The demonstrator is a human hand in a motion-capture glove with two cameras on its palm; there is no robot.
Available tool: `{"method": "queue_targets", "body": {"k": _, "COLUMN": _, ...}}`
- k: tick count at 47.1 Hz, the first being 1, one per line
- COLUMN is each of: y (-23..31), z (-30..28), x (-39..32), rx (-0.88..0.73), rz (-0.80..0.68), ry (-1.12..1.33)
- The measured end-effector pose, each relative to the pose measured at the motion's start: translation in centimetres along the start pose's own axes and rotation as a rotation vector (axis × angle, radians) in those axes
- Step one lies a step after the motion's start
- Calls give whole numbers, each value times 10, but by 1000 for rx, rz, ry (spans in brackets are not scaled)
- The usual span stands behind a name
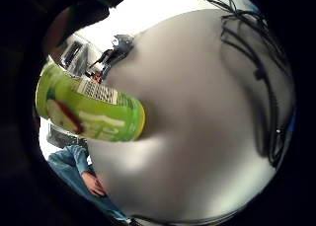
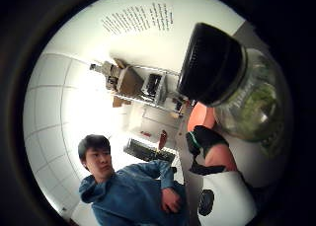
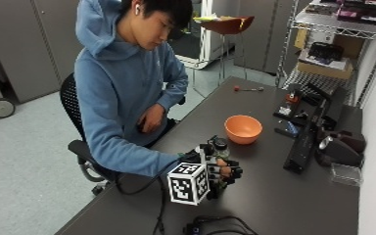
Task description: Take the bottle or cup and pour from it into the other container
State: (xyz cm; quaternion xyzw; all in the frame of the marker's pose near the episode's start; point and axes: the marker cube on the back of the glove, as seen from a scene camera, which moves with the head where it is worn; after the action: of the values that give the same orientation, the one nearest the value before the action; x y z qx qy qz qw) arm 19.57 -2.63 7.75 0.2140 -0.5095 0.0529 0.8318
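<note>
black-gloved right hand [image 3: 215, 172] curls its fingers round the black-capped bottle [image 3: 220, 145], near the orange bowl [image 3: 243, 129].

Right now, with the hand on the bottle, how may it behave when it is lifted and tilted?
The bottle looks clear and rigid, so it will probably keep its shape in the right hand. Its black cap is on, so nothing should spill yet. The round body with its glossy green label could roll if laid on the table.

Bottle [image 3: 220, 145] on table [image 3: 286, 196], just beside bowl [image 3: 243, 129].
</note>
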Motion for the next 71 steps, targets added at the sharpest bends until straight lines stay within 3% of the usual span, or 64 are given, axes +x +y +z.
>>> {"method": "queue_targets", "body": {"k": 9, "y": -12, "z": 27, "x": -5, "rx": 82, "rz": 14, "ry": -116}}
{"method": "queue_targets", "body": {"k": 20, "y": -25, "z": 64, "x": -39, "rx": -77, "rz": -27, "ry": 47}}
{"method": "queue_targets", "body": {"k": 30, "y": -66, "z": 81, "x": -96, "rx": -191, "rz": -110, "ry": 368}}
{"method": "queue_targets", "body": {"k": 43, "y": -85, "z": 133, "x": -149, "rx": -635, "rz": -56, "ry": 944}}
{"method": "queue_targets", "body": {"k": 56, "y": -95, "z": 191, "x": -164, "rx": -908, "rz": -30, "ry": 1543}}
{"method": "queue_targets", "body": {"k": 71, "y": -94, "z": 228, "x": -165, "rx": -1004, "rz": -1, "ry": 1680}}
